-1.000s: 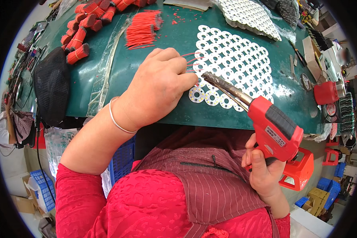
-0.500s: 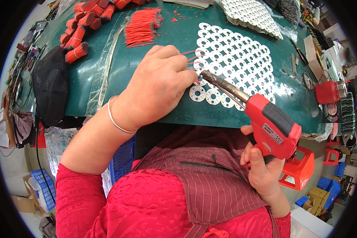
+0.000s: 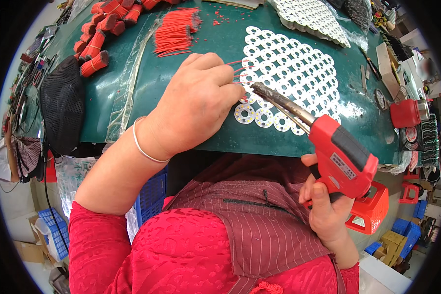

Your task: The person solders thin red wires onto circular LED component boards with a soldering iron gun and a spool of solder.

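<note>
My left hand is closed in a pinch at the near left corner of a sheet of round white LED boards. Thin red wires run between that hand and the boards' left edge. A bit of red wire shows at its fingertips; the exact grip is hidden by my fingers. My right hand is wrapped round the handle of a red and black soldering gun. The gun's dark, crusted tip points up and left, close to my left fingertips and over the boards. Whether it touches a board I cannot tell.
Loose red wires lie in a pile on the green table, with bundled red wires farther left. A black mesh cap sits at the left edge. More white boards are stacked at the back. A red stool stands below right.
The soldering gun and my right hand have shifted slightly right, and the tip has moved a little up and right. My left hand has barely moved and stays pinched.
</note>
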`<state>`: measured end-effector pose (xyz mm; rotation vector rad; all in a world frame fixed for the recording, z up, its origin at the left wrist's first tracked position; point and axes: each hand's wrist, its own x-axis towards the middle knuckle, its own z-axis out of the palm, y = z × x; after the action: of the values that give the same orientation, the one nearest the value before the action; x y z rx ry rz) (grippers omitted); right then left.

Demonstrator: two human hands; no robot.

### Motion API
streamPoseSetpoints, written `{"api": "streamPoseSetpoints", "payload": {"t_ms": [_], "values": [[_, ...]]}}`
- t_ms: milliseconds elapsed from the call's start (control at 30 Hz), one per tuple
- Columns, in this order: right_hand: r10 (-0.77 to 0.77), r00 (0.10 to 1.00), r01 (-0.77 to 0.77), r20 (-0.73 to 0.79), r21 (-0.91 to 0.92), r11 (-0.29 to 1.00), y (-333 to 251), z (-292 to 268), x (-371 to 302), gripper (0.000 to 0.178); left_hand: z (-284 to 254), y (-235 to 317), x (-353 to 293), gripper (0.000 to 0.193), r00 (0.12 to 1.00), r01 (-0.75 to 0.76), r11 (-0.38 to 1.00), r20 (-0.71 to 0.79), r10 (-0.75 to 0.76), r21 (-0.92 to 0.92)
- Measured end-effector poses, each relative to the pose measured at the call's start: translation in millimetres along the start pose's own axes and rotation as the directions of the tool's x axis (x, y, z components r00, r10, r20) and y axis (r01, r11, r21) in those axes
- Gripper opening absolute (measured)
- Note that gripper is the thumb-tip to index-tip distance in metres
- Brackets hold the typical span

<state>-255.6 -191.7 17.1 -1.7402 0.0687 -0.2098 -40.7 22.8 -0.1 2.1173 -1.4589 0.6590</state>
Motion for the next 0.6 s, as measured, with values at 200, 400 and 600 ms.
{"api": "streamPoseSetpoints", "payload": {"t_ms": [200, 400, 600], "values": [[0.017, 0.999, -0.015, -0.042, 0.031, 0.999, -1.5, -0.2, -3.0, 0.054, -1.4, 1.0, -0.7, 0.013, 1.0, 0.014, 1.0, 0.007, -0.014, 0.017], [-0.034, 0.999, 0.034, -0.028, -0.002, 0.999, -1.8, -5.1, -3.9, 0.056, -1.2, 1.2, 0.6, 0.015, 1.0, 0.0, 1.0, -0.029, 0.0, -0.009], [0.008, 0.998, -0.01, -0.069, -0.025, 1.0, -8.2, -4.4, -5.2, 0.054, -0.3, 2.5, 2.2, 0.016, 0.993, -0.056, 0.998, -0.105, 0.055, -0.004]]}}
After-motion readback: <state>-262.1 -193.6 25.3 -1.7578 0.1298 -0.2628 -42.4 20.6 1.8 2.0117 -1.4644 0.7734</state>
